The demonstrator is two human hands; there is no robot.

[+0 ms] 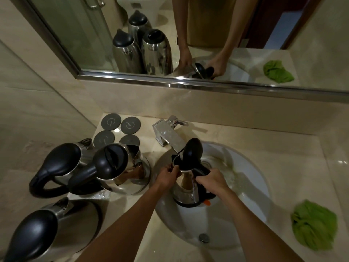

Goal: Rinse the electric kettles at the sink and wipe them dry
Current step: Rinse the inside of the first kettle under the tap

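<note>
A shiny kettle (186, 188) is held over the white sink (251, 188), just under the tap (168, 136). It stands almost straight up and leans a little toward the far side. Its black lid (192, 153) is flipped open and sticks up. Its spout end points left and its black handle is on the right.

The left hand (167, 176) has its fingers curled on the kettle's rim by the spout. The right hand (212, 181) is wrapped tight around the black handle.

Three more kettles stand on the counter (283, 148) to the left: one far back (58, 167), one in the middle (115, 167), and one very near (47, 231). Four round gray bases (120, 130) lie behind them. A crumpled green cloth (314, 225) sits on the counter to the right of the sink.
</note>
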